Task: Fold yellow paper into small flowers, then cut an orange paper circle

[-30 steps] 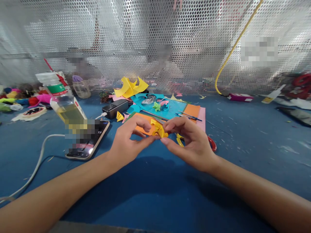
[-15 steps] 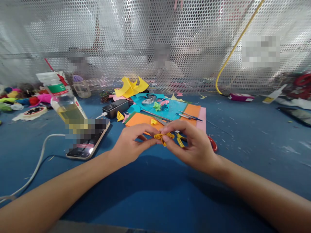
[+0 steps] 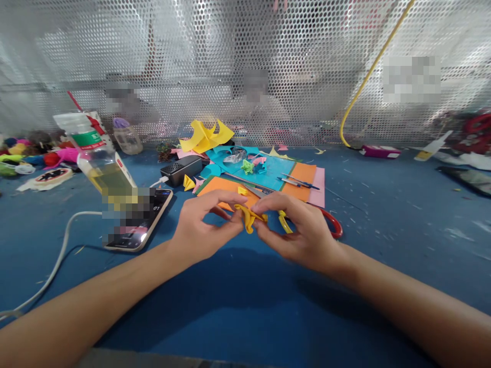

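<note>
A small curled yellow paper piece [image 3: 250, 217] is held above the blue table, between both hands. My left hand [image 3: 209, 220] pinches its left side between thumb and fingers. On its right side, the thumb and fingers of my right hand [image 3: 297, 227] are closed on it. Behind the hands lie orange sheets [image 3: 217, 187] with a small yellow paper bit [image 3: 242, 190] on top. Red-handled scissors [image 3: 336, 225] and a yellow-handled tool [image 3: 284, 223] are partly hidden by my right hand.
A phone [image 3: 140, 225] lies at the left beside a bottle of yellowish liquid [image 3: 109, 174]. Behind are a black box [image 3: 182, 170], blue paper [image 3: 272, 171] and yellow paper cutouts [image 3: 207, 137]. A perforated metal screen [image 3: 314, 61] stands at the back.
The yellow piece has been turned and tilted, so its curled ends now look different. Both hands have shifted slightly left, and more of the red scissor handle shows.
</note>
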Tool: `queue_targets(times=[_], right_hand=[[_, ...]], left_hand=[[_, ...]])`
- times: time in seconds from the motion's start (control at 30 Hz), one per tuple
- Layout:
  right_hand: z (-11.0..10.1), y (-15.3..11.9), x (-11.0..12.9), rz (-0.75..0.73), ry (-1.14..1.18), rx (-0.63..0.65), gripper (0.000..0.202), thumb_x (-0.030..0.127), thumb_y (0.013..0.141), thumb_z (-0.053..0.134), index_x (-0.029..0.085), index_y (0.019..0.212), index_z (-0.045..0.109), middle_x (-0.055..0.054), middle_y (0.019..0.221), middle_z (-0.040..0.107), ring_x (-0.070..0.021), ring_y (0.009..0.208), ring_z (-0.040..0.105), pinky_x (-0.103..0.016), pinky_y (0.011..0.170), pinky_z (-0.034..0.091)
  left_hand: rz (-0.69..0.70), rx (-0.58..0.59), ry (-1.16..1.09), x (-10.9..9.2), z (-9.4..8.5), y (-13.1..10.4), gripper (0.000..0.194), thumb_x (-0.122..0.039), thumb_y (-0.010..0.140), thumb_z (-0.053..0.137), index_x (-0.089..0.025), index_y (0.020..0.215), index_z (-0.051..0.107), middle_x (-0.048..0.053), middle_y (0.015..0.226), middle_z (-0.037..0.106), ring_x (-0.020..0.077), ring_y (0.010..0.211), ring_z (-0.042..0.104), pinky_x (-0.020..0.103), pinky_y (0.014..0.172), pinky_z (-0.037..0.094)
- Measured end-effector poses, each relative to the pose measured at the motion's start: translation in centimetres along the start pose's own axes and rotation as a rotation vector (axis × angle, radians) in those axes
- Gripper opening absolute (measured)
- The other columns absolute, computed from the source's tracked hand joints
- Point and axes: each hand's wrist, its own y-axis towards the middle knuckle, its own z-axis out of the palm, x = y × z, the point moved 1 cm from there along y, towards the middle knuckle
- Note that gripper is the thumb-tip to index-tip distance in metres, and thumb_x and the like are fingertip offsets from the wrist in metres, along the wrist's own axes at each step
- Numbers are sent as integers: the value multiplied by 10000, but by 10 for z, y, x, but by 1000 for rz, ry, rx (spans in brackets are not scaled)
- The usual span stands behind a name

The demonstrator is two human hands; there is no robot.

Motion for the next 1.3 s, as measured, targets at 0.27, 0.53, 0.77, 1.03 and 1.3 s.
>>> queue_targets(times=[0.27, 0.53, 0.77, 1.03, 1.3], right_hand=[[0, 0, -1, 22, -27, -8, 226, 86, 753, 582, 217, 914, 495, -2, 826, 635, -117, 749, 610, -221, 677, 501], [-2, 0, -1, 32, -40, -20, 195, 119, 766, 605, 214, 915, 524, 13, 822, 644, -92, 692, 600, -191, 658, 499], [-3, 1, -7, -53, 16, 15, 238, 82, 772, 605, 215, 968, 582, -16, 854, 647, -119, 780, 614, -243, 710, 514], [-4, 2, -10, -33, -35, -49, 174, 95, 776, 612, 228, 887, 599, 2, 819, 659, -102, 748, 625, -218, 695, 515], [-3, 0, -5, 26, -141, -88, 229, 187, 763, 651, 243, 969, 567, 2, 895, 698, -136, 783, 661, -227, 696, 540]], left_hand=[[-26, 44, -28, -1, -1, 0, 253, -28, 701, 612, -180, 900, 644, 16, 781, 695, 104, 686, 645, 159, 567, 547], [-100, 75, -60, 0, -1, 4, 84, -146, 713, 681, -176, 789, 661, 17, 759, 703, 105, 648, 649, 148, 504, 527], [-185, 85, -80, -2, -2, 6, 123, -160, 729, 670, -194, 847, 676, 10, 782, 721, 114, 636, 676, 147, 530, 557], [-203, 155, -115, -2, -1, 4, 198, -147, 775, 616, -213, 958, 654, 28, 932, 712, 127, 733, 686, 175, 609, 575], [-163, 67, -76, -2, 0, 3, 155, -152, 737, 660, -191, 887, 669, 23, 836, 720, 115, 647, 678, 170, 562, 569]])
